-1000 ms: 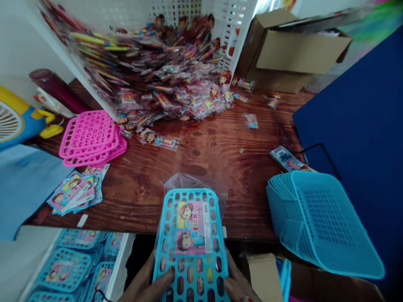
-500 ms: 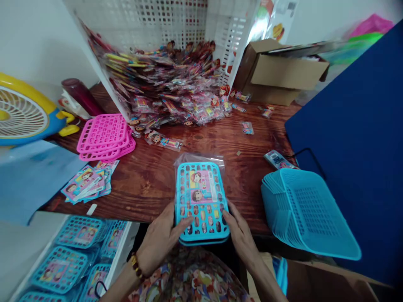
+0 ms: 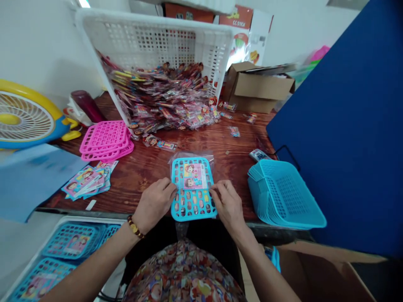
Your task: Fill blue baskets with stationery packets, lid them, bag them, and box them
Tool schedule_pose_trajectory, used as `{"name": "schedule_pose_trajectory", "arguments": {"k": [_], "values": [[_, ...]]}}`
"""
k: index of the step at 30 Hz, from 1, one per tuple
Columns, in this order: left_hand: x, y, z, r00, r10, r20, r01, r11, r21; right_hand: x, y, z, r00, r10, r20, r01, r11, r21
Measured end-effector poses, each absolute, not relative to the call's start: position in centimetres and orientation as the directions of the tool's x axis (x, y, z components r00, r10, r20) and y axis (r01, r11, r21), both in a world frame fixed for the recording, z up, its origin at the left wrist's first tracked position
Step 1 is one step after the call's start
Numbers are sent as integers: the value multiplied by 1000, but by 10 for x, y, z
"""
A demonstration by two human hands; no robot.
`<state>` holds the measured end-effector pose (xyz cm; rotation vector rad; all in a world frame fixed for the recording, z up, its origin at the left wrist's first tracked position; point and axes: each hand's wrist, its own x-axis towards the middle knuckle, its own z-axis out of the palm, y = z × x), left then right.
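A small blue lidded basket (image 3: pixel 192 189) with a picture card under its grid lid lies at the near edge of the wooden table (image 3: pixel 151 161), inside a clear plastic bag (image 3: pixel 192 156). My left hand (image 3: pixel 154 203) pinches its left side and my right hand (image 3: pixel 228 204) pinches its right side. Both hands have their fingers curled closed on the pack.
A tilted white crate (image 3: pixel 157 46) spills wrapped sticks (image 3: pixel 166 100) onto the table. Pink grid lids (image 3: pixel 105 140) and picture cards (image 3: pixel 86 180) lie at left, stacked blue baskets (image 3: pixel 283 193) at right. Finished blue packs (image 3: pixel 67 241) fill a bin lower left. Cardboard box (image 3: pixel 258 86), fan (image 3: pixel 22 115), blue board (image 3: pixel 346 126).
The pack went from my lap up onto the table edge. My hands shifted from its lower end to its two sides, and the view pulled back and up.
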<state>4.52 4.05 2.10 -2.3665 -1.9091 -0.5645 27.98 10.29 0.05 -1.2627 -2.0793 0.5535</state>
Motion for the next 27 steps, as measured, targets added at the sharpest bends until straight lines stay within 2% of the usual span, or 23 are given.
{"name": "schedule_pose_trajectory", "arguments": {"k": [2,3,5,8,10,13,16,18,22,25,27], "values": [[45,36,18,224,914,338,959,-268,90,282,104,1,-359,871,336,620,492,-612],[46,33,15,234,906,352,957,-278,78,283,104,1,-370,861,349,598,508,-620],[48,27,10,220,896,386,947,-290,135,286,106,2,-396,842,366,526,535,-661],[52,16,2,128,909,397,878,-290,381,294,107,2,-425,834,351,396,520,-757],[55,9,-3,-40,925,377,782,-206,589,300,104,0,-415,853,316,311,459,-832],[58,3,-8,-299,929,218,550,-19,835,309,95,-8,-379,892,248,218,346,-913],[60,6,-8,-393,919,39,308,91,947,314,85,-18,-293,938,187,181,247,-952],[60,12,-6,-410,912,-15,258,132,957,314,81,-22,-231,964,134,166,175,-971],[56,24,-1,-345,939,14,472,161,867,303,83,-25,-205,974,94,107,118,-987],[53,31,1,-276,958,75,672,136,728,296,88,-28,-193,970,148,135,176,-975],[51,35,4,-199,971,135,809,85,582,295,91,-30,-206,958,199,192,238,-952]]}}
